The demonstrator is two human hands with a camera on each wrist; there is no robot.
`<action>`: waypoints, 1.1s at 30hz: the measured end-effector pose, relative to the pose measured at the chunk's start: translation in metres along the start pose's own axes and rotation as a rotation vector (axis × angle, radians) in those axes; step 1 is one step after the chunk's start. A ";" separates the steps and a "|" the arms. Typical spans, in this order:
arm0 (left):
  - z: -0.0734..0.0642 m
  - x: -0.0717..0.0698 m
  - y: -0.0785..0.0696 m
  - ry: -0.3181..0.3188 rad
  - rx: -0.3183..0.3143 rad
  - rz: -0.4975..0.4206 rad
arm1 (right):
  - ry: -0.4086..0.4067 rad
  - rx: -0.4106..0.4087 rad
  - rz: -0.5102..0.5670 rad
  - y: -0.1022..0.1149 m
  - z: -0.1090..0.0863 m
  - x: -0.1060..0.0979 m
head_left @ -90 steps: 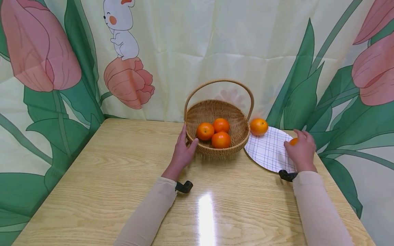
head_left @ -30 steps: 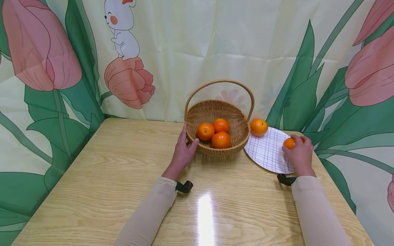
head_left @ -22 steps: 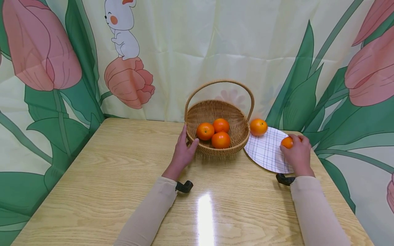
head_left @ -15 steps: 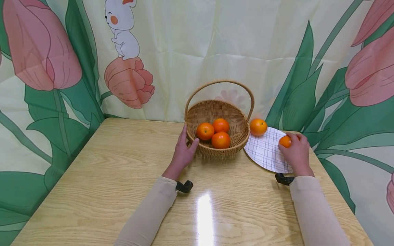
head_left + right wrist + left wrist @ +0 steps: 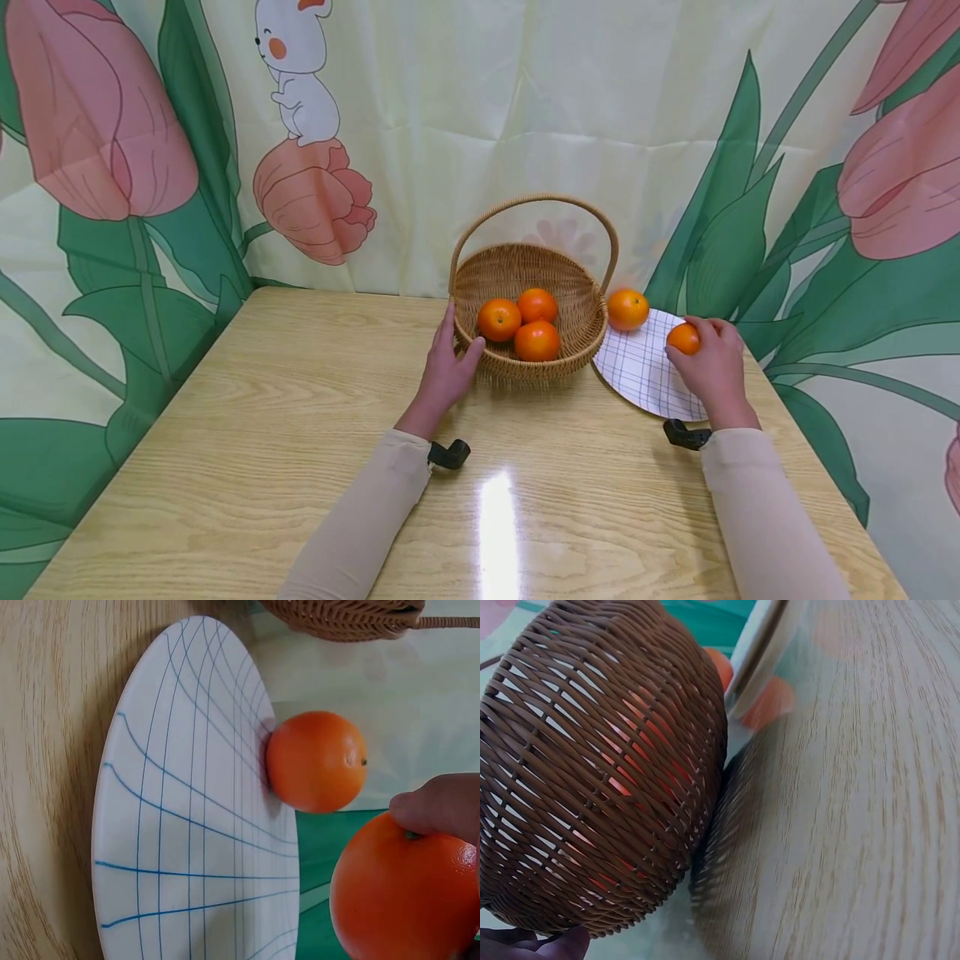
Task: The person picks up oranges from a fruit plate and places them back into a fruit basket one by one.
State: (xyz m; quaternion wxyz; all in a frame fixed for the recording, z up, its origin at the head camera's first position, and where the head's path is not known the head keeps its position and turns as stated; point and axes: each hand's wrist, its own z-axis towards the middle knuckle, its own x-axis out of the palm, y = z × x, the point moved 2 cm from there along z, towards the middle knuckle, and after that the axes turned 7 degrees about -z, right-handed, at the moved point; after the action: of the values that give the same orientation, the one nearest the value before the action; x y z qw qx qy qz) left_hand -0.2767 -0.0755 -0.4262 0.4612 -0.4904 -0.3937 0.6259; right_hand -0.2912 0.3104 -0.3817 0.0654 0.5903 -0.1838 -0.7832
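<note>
A wicker basket (image 5: 525, 367) with a tall arched handle stands at the back middle of the table and holds three oranges (image 5: 537, 341). My left hand (image 5: 446, 373) rests against its left side, fingers straight along the wicker and thumb at the front rim; only fingertips show in the left wrist view. To the right lies a round white plate (image 5: 645, 375) with blue grid lines. My right hand (image 5: 716, 367) grips an orange (image 5: 401, 896) between thumb and fingers, raised above the plate. Another orange (image 5: 319, 761) sits at the plate's back edge, next to the basket.
A wooden table (image 5: 262, 433) carries everything, with a bright light reflection (image 5: 498, 533) near its front. Behind it hangs a curtain (image 5: 420, 150) printed with tulips and a rabbit. Dark wrist-camera mounts (image 5: 450, 455) sit on both wrists.
My right hand has closed round the orange at the plate's right side and moved left with it. My left hand, the basket and the other oranges look unmoved.
</note>
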 end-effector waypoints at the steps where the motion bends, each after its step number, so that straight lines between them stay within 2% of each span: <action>1: 0.000 0.000 0.000 0.000 0.000 -0.002 | -0.001 -0.001 0.000 0.001 0.000 -0.001; 8: 0.000 -0.001 -0.001 0.005 -0.017 -0.006 | -0.006 -0.014 0.005 0.011 -0.003 -0.006; 33: -0.001 -0.001 -0.003 0.001 -0.009 -0.009 | -0.057 -0.124 0.046 0.045 -0.020 -0.020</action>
State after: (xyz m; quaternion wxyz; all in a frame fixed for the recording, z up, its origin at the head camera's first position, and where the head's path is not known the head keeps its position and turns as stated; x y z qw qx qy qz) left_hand -0.2750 -0.0756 -0.4236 0.4619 -0.4911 -0.3987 0.6217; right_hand -0.2716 0.2712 -0.3524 0.1144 0.5584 -0.1504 -0.8078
